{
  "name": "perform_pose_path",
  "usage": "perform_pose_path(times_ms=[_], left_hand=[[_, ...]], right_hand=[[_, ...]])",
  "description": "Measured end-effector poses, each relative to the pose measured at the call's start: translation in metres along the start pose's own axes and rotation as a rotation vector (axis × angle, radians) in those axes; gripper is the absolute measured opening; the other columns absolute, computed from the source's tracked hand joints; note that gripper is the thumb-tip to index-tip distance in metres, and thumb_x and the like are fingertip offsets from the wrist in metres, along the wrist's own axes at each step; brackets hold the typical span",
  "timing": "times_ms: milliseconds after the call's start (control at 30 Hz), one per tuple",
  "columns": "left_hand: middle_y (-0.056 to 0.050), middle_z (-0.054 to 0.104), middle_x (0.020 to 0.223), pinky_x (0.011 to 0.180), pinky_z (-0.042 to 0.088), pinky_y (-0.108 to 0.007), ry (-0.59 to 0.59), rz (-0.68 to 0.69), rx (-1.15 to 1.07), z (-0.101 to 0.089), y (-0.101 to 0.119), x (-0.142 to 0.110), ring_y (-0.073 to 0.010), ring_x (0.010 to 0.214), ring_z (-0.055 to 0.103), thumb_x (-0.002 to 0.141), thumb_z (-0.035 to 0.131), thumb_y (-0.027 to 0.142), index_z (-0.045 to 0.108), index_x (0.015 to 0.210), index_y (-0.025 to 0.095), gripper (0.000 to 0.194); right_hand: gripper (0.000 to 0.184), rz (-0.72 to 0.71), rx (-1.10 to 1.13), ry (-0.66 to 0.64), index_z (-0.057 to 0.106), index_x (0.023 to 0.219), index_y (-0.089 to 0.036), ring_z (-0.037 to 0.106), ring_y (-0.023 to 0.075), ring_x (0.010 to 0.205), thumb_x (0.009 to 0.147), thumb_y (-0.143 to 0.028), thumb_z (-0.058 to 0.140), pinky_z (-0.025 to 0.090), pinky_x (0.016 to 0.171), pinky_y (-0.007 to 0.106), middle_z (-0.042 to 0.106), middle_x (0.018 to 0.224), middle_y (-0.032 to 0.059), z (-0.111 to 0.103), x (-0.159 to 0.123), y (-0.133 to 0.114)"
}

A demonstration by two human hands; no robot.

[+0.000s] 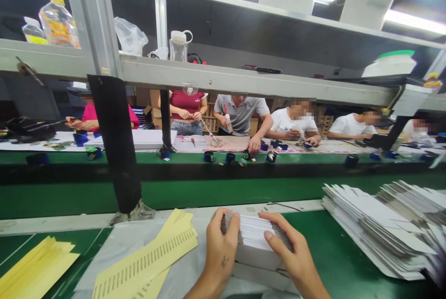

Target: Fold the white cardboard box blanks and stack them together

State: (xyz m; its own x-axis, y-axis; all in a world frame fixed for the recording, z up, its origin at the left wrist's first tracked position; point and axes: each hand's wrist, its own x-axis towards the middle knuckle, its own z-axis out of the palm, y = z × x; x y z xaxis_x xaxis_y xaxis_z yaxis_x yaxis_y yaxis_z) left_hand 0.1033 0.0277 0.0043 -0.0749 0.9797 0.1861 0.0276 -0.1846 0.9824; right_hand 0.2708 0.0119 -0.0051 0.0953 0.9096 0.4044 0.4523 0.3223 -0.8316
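Note:
Low in the middle of the view, my left hand (223, 245) and my right hand (292, 250) grip a bundle of thin white cardboard pieces (254, 234) from both sides. The pieces stand side by side, with their white edges facing up. Under the bundle is another white cardboard block (256, 275), partly hidden by my hands. Left of my left hand, yellow sheets printed with rows of short lines (149, 252) lie on white sheeting (108, 238). Stacks of flat white cartons (376, 234) lie beyond my right hand.
More yellow sheets (38, 266) lie at far left on the green table (334, 248). A black-wrapped post (116, 150) and overhead beam (209, 76) stand ahead. Across a green conveyor (226, 194) carrying small blue parts, several people work; one person's hand (256, 144) reaches to the belt.

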Motion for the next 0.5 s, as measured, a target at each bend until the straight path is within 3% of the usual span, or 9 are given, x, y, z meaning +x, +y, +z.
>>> perform_pose_path(times_ms=[167,267,400,500], left_hand=[[0.000,0.053,0.076,0.070,0.035,-0.030,-0.038,0.009,-0.004,-0.002,0.002,-0.002,-0.0198,0.076,0.048,0.089,0.046,0.044,0.053,0.079,0.020,0.027],[0.000,0.051,0.073,0.069,0.034,-0.030,-0.026,0.018,0.007,-0.002,0.001,-0.001,-0.0190,0.073,0.047,0.090,0.045,0.044,0.050,0.076,0.020,0.028],[0.001,0.047,0.071,0.068,0.034,-0.030,-0.016,0.041,0.003,-0.002,-0.001,0.000,-0.0177,0.071,0.044,0.092,0.044,0.043,0.044,0.071,0.021,0.031],[0.002,0.046,0.073,0.069,0.034,-0.030,-0.036,0.031,-0.013,-0.005,0.000,-0.002,-0.0180,0.073,0.044,0.094,0.042,0.049,0.046,0.075,0.021,0.033]], right_hand=[[0.033,0.002,-0.004,0.049,0.066,0.099,-0.027,0.060,0.0261,0.099,0.081,-0.053,0.056,0.047,0.090,0.034,0.067,0.102,0.0029,0.007,-0.003,0.002],[0.035,-0.006,-0.018,0.035,0.065,0.097,-0.026,0.060,0.0271,0.095,0.077,-0.054,0.061,0.048,0.088,0.036,0.065,0.098,0.0040,0.005,-0.004,0.002],[0.065,-0.020,-0.105,-0.196,0.059,0.117,-0.025,0.057,0.0296,0.109,0.057,-0.041,0.078,0.047,0.094,0.038,0.060,0.118,0.0061,-0.007,-0.004,-0.004],[0.072,-0.024,-0.235,-0.347,0.049,0.130,-0.025,0.050,0.0273,0.123,0.062,-0.025,0.072,0.039,0.106,0.040,0.052,0.134,0.0070,-0.013,-0.005,-0.008]])
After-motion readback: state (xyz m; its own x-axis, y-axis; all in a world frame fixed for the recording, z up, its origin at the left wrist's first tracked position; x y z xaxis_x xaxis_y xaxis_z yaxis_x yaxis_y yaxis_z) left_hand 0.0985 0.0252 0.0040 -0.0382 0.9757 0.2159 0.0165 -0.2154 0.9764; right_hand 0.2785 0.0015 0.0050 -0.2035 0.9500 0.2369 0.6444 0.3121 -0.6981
